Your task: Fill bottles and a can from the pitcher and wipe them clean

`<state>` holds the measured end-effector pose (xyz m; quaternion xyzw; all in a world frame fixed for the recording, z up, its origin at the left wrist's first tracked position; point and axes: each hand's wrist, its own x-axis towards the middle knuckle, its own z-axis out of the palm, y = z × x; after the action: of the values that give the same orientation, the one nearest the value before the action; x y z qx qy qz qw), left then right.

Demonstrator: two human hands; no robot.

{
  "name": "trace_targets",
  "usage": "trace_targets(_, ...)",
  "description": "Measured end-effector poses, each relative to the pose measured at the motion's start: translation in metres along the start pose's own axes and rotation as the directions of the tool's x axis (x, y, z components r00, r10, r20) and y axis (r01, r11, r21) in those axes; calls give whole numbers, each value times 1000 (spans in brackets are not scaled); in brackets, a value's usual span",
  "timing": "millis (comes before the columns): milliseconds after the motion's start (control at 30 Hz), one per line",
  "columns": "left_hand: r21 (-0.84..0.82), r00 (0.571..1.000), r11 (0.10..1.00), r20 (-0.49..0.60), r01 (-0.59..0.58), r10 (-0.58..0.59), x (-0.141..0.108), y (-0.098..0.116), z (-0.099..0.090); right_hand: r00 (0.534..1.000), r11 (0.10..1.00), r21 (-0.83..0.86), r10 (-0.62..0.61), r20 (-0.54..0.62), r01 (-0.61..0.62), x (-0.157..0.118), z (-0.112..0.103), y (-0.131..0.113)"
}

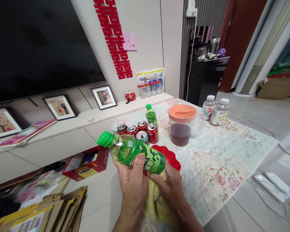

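Note:
A green-capped plastic bottle [132,151] with a green floral label lies tilted in my left hand [132,180], its cap pointing up and left. My left thumb rests across the label. At the bottle's base is my right hand [170,185], its fingers closed on a yellow cloth [152,196] that hangs below. Behind the hands, a red scalloped dish [172,158] shows in part. Several drink cans [152,133] stand grouped on the table, with another green bottle [151,115] behind them. A pitcher [180,130] with an orange lid holds dark liquid.
Two white-capped bottles [218,112] stand at the back right of the cloth-covered table [207,161]. Framed photos [103,97], lidded jars [149,90] and a small red pot [130,96] are on the cabinet. Flattened cardboard [70,206] and a red box [91,166] lie at left.

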<state>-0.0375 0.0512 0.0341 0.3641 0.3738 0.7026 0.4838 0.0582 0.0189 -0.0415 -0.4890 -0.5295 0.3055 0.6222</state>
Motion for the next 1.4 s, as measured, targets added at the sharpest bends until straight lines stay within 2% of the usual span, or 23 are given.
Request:
trace_targets(100, 35, 993, 993, 36, -112, 111, -2, -6, -5, 996, 995, 41, 86, 17, -86, 1, -1, -3)
trace_targets(200, 70, 981, 980, 56, -187, 184, -4, -10, -6, 987, 988, -6, 157, 18, -157, 3, -2, -8)
trace_targets(300, 100, 975, 970, 20, -223, 222, -3, -12, -7, 985, 983, -60, 175, 2, -174, 3, -6, -10)
trace_targets(433, 137, 964, 954, 13, -266, 266, -1, -13, -9, 982, 970, -166, 161, -101, -177, 2, -11, -7)
trace_targets(533, 199, 977, 957, 45, -212, 208, -4, -17, -12, 983, 973, -212, 48, -178, -86, 1, -11, -11)
trace_targets(633, 229, 989, 967, 124, -110, 83, -11, -23, -18, 986, 965, -250, -117, -120, 85, -3, -6, -22)
trace_targets(767, 187, 980, 979, 192, -87, 50, -14, -26, -26, 982, 963, -198, -190, -20, 183, -10, -2, -34)
trace_targets(900, 123, 967, 991, 252, -61, 28, -17, -20, -24, 962, 949, -192, -267, -58, 251, -8, -3, -31)
trace_targets(967, 101, 964, 995, 264, -19, -8, -24, -16, -20, 974, 971, -154, -202, -101, 185, -3, -4, -25)
trace_targets(1033, 89, 962, 996, 269, 22, -45, -32, -12, -16, 992, 997, -52, -61, -113, 56, 3, -5, -19)
trace_targets(1167, 93, 960, 995, 273, 38, -62, -42, -7, -13, 982, 978, 110, 183, -57, -176, 12, -10, -10)
trace_targets(1267, 94, 954, 992, 280, 79, -103, -40, -3, -15, 964, 956, 141, 263, -31, -256, 15, -13, -9)
trace_targets(1400, 45, 952, 987, 260, 157, -163, -36, 0, -17, 953, 947, 131, 301, -36, -294, 17, -15, -6)
